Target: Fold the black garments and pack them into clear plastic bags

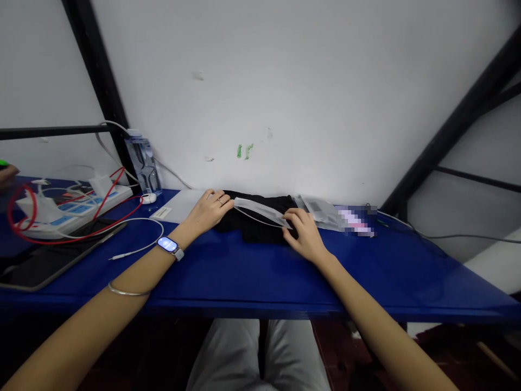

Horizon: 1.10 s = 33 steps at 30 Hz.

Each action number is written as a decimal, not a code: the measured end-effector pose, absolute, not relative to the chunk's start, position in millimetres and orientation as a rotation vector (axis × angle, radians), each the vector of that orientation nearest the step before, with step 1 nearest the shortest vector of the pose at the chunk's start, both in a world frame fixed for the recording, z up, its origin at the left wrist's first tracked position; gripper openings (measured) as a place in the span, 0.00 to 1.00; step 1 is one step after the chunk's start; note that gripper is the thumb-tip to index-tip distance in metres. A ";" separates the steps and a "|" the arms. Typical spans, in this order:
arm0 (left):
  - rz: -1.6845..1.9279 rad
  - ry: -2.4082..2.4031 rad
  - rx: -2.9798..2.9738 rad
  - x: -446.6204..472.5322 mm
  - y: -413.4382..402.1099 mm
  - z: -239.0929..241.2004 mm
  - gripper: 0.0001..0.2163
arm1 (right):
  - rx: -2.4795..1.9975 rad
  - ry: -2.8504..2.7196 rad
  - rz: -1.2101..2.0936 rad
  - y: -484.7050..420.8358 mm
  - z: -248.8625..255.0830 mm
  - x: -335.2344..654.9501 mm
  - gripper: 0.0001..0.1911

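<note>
A black cloth (pixel 262 234) lies on the blue table against the wall. Across it runs a thin whitish strip (pixel 260 209) with a slim pale edge bowed away below it, like the mouth of a plastic bag; its exact kind is unclear. My left hand (pixel 209 210) pinches the strip's left end, fingers bent over the cloth. At the right end, my right hand (pixel 303 232) holds the strip between thumb and fingers. Just behind the right hand lies a clear plastic bag (pixel 321 212). White paper (pixel 181 203) shows beside my left hand.
To the left are a power strip (pixel 67 214) with red and white cables, a dark tablet (pixel 61 255), a water bottle (pixel 145 163) and a white earbud case (pixel 148 199). A blurred-out item (pixel 358 221) lies right. Another person's hand (pixel 7 176) shows at far left.
</note>
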<state>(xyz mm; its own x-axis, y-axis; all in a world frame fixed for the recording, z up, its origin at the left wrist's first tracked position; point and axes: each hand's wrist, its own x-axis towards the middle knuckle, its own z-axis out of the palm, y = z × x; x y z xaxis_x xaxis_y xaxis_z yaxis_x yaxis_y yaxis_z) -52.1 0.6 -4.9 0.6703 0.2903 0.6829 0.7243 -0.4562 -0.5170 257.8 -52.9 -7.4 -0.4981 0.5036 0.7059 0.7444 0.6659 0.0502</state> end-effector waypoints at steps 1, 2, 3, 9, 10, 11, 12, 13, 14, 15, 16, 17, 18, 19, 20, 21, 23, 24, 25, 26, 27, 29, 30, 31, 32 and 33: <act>-0.658 -0.778 -2.033 -49.5 -0.6 -4.5 0.10 | -0.936 -2.231 -0.480 -54.8 -7.3 253.4 0.11; -0.661 -0.769 -2.026 -46.9 -2.0 -4.0 0.10 | -0.925 -2.260 -0.505 -56.3 -7.5 248.8 0.11; -0.666 -0.755 -2.021 -44.3 -3.4 -3.4 0.10 | -0.924 -2.287 -0.529 -57.1 -7.9 244.5 0.11; -0.744 -0.651 -2.025 -32.6 -10.1 -1.9 0.10 | -0.938 -2.315 -0.612 -51.9 -13.0 236.9 0.11; -0.733 -0.646 -2.015 -31.2 -10.8 -1.9 0.09 | -0.904 -2.326 -0.626 -51.6 -13.3 237.5 0.12; -0.720 -0.642 -2.004 -29.8 -11.4 -2.0 0.09 | -0.869 -2.339 -0.636 -52.1 -13.2 237.2 0.12; -0.711 -0.642 -1.993 -28.4 -12.0 -2.1 0.09 | -0.836 -2.349 -0.640 -53.6 -13.0 235.4 0.13; -0.710 -0.639 -1.983 -26.9 -12.6 -2.3 0.09 | -0.804 -2.356 -0.635 -56.0 -12.6 231.5 0.13; -0.713 -0.633 -1.976 -25.5 -13.1 -2.5 0.09 | -0.768 -2.357 -0.619 -59.3 -12.4 224.9 0.13; -0.719 -0.622 -1.970 -24.0 -13.8 -2.9 0.09 | -0.721 -2.356 -0.589 -63.4 -12.3 215.7 0.13; -0.719 -0.613 -1.966 -22.7 -14.5 -3.2 0.09 | -0.659 -2.361 -0.544 -68.2 -12.5 203.9 0.14; -0.713 -0.603 -1.965 -21.5 -15.4 -3.6 0.09 | -0.586 -2.366 -0.484 -73.3 -12.9 190.2 0.15; -0.700 -0.592 -1.969 -20.5 -16.3 -4.0 0.09 | -0.503 -2.393 -0.407 -78.6 -13.4 175.2 0.16; -0.678 -0.587 -1.979 -19.9 -17.3 -4.4 0.09 | -0.411 -2.432 -0.325 -83.6 -14.0 159.9 0.16; -0.656 -0.589 -1.990 -19.6 -18.3 -4.8 0.09 | -0.340 -2.477 -0.247 -88.2 -14.5 145.3 0.18; -0.637 -0.592 -2.000 -19.6 -19.2 -5.1 0.09 | -0.297 -2.511 -0.182 -92.0 -14.9 132.4 0.19; -0.610 -0.603 -2.014 -20.2 -20.4 -5.5 0.09 | -0.270 -2.556 -0.101 -96.7 -15.5 113.9 0.20; -0.605 -0.612 -2.021 -20.6 -20.6 -5.8 0.09 | -0.277 -2.568 -0.084 -97.6 -15.8 108.7 0.21; -0.604 -0.617 -2.029 -21.1 -20.5 -6.1 0.09 | -0.289 -2.576 -0.081 -97.7 -16.3 105.9 0.21; -0.609 -0.620 -2.039 -21.4 -20.1 -6.5 0.09 | -0.300 -2.581 -0.087 -97.3 -17.1 104.9 0.22; -0.614 -0.627 -2.053 -21.6 -19.4 -7.1 0.09 | -0.307 -2.586 -0.097 -96.7 -18.2 105.2 0.22; -0.629 -0.638 -2.084 -21.9 -18.0 -8.7 0.09 | -0.317 -2.592 -0.120 -95.7 -20.7 106.7 0.23; -0.638 -0.640 -2.097 -21.9 -17.4 -9.6 0.09 | -0.323 -2.594 -0.129 -95.6 -22.0 107.0 0.24; -0.643 -0.641 -2.106 -22.0 -17.1 -10.3 0.10 | -0.330 -2.598 -0.135 -95.9 -22.9 106.9 0.25; -0.644 -0.640 -2.111 -22.0 -17.1 -10.9 0.10 | -0.337 -2.602 -0.140 -96.3 -23.5 106.4 0.25; -0.641 -0.637 -2.112 -22.0 -17.5 -11.1 0.10 | -0.342 -2.604 -0.143 -96.8 -23.4 105.7 0.25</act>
